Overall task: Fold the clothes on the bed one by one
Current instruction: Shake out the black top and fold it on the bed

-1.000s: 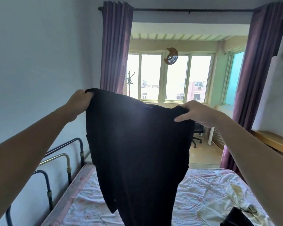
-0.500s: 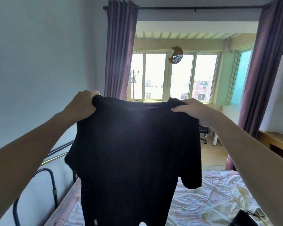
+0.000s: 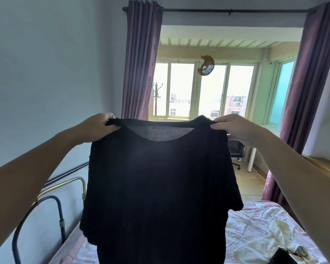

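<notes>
A black T-shirt (image 3: 160,187) hangs in the air above the bed (image 3: 259,225), held up at arm's length by both hands. The left hand (image 3: 97,126) grips the left shoulder of the shirt, fingers curled round a bunched bit of fabric at the top seam. The right hand (image 3: 236,128) pinches the right shoulder, thumb in front and fingers behind the cloth. The neckline stretches between the two hands, and light from the window (image 3: 204,90) shows faintly through the thin fabric just under the collar. The body of the shirt drops straight down, with a short sleeve hanging on each side; its hem runs out of view at the bottom.

The bed carries a crumpled pink-patterned sheet. Near its right edge lies a cream-coloured garment (image 3: 270,242), loosely heaped, and a dark garment (image 3: 282,257) rests against it at the near right. A metal bed frame (image 3: 59,189) with curved rails runs along the left edge of the bed, beside the pale wall. Purple curtains (image 3: 139,63) hang at either side of the opening to a bright balcony room, where an office chair (image 3: 236,151) stands on the floor.
</notes>
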